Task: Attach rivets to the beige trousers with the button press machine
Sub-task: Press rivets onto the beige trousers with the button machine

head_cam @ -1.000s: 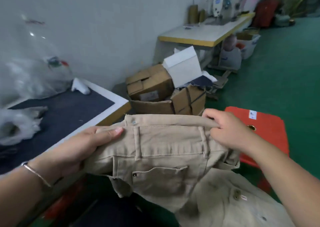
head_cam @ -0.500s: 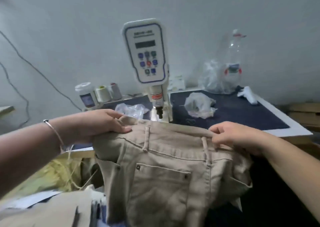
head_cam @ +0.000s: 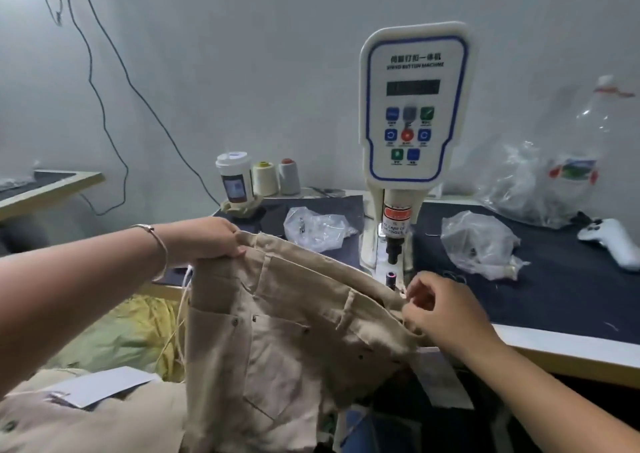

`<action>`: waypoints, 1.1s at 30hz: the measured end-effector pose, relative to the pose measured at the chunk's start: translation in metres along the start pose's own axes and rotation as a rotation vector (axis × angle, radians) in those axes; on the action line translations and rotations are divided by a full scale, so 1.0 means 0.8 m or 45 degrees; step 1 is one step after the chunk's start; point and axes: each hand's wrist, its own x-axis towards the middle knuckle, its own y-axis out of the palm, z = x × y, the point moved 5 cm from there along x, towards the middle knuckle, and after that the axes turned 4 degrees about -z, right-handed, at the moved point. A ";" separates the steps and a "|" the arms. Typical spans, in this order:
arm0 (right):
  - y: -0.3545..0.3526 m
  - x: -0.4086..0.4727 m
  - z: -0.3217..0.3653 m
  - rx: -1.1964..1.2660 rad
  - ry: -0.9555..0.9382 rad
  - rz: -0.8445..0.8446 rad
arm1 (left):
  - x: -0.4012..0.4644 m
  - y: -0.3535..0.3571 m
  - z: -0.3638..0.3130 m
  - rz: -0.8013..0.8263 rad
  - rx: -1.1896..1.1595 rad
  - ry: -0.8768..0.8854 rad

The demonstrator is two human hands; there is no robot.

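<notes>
A work table [head_cam: 571, 300] with a dark cloth top and a pale rim runs across the right and middle of the view, its near edge slanting down toward the right. The beige trousers [head_cam: 277, 341] hang in front of that edge, waistband up, stretched between two hands and draping down past the bottom of the picture; several small metal rivets already show around the pockets. The waistband's right end lies just in front of the button press machine [head_cam: 412, 106], a white upright unit with a button panel, whose dark punch [head_cam: 394, 250] stands above a small lower post [head_cam: 391, 277], with an open gap between the two. The left hand [head_cam: 211, 239] grips the left end of the waistband, fingers curled over the top edge and a thin bangle [head_cam: 157, 244] on the wrist. The right hand [head_cam: 443, 310] pinches the waistband's right end at the table's near edge, just beside the lower post. On the table, a crumpled clear bag [head_cam: 317, 227] sits left of the machine and another [head_cam: 479, 241] to its right, with bare dark cloth between them and the trousers. A white game controller [head_cam: 613, 244] lies near the right border. Behind, at the wall, stand a lidded cup [head_cam: 234, 180] and two thread cones [head_cam: 265, 178].
</notes>
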 end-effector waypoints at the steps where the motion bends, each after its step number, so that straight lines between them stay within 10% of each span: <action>1: -0.010 0.000 -0.013 0.019 0.021 -0.099 | 0.011 0.000 -0.011 -0.034 0.066 0.025; 8: -0.085 0.040 -0.107 -0.112 0.183 -0.533 | 0.070 0.032 -0.060 -0.553 0.056 0.216; 15: -0.052 0.123 -0.127 -0.705 0.248 -0.008 | 0.084 0.127 -0.081 -0.359 0.026 0.580; 24: -0.044 0.166 -0.157 -0.706 0.727 0.391 | 0.092 0.169 -0.053 -0.414 -0.407 0.329; 33: -0.016 0.177 -0.146 -1.117 0.449 0.084 | 0.094 0.174 -0.049 -0.480 -0.420 0.297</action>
